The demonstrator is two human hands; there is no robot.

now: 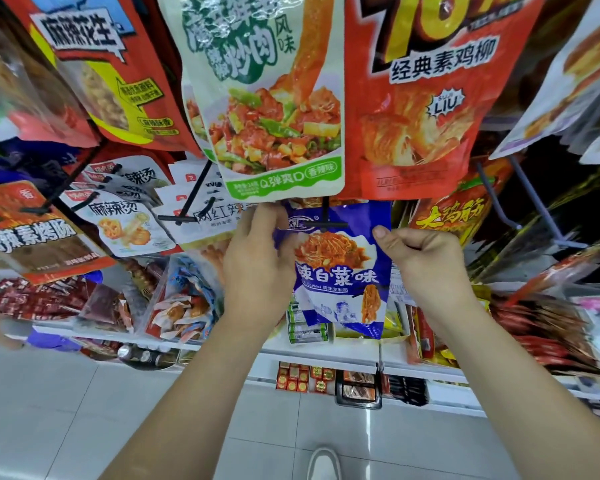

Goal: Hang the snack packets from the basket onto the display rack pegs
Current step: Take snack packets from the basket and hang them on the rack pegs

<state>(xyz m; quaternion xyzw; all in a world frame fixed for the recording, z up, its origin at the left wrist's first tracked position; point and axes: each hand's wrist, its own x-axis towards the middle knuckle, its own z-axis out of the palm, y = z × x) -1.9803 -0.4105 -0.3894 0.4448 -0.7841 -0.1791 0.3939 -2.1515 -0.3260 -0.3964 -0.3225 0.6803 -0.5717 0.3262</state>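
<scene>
- The blue packet [340, 282] was up at the rack. Its top edge was tucked just under the bottom edges of a green and white packet [274, 109] and a red packet [423, 98] on the row above.
- A black peg [325, 216] ran down over the blue packet's top strip, with its crossbar tip lying across that strip. Whether the packet's hole was on the peg could not be told.
- To the left, white packets [129, 220] crowded close on their own pegs. To the right, two grey pegs [497, 197] stuck out bare at their front ends, with open room around them.
- Below the packet's bottom edge lay a white shelf [326, 355] of small goods, then open tiled floor [84, 410] and the tip of a shoe [323, 462].
- The left hand [257, 261] reached up with its back to the camera, fingers curled round the packet's left edge near the top.
- The right hand [420, 258] pinched the top right corner, thumb on the front and fingers folded.
- Both forearms rose from the bottom of the view, spread wide and closing in toward the packet.
</scene>
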